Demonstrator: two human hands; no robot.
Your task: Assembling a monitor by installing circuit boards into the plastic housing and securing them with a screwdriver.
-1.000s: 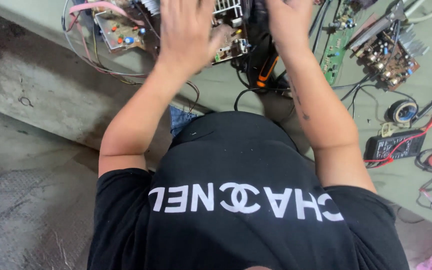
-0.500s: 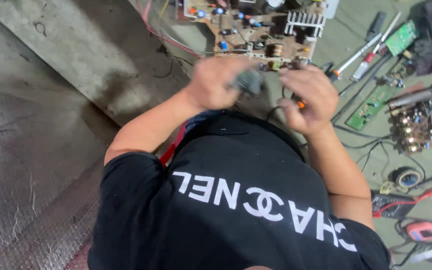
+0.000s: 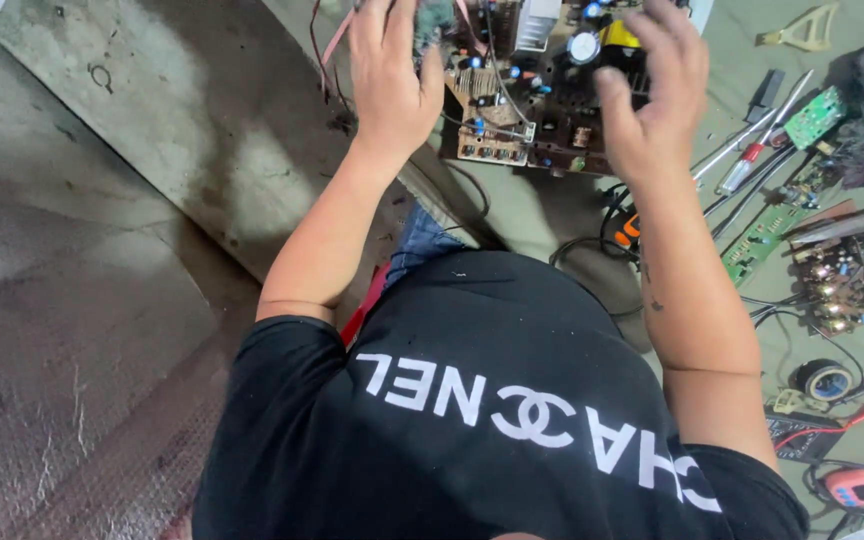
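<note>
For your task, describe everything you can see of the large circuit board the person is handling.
The circuit board is brown, crowded with blue capacitors, a yellow block, a ribbed metal heat sink and thin wires. It sits at the top of the view above the grey-green floor, partly cut off. The left hand grips its left edge; the right hand spreads over its right side, apparently touching it.

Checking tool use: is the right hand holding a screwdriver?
No. The right hand is open with fingers spread over the circuit board; nothing in it.
</note>
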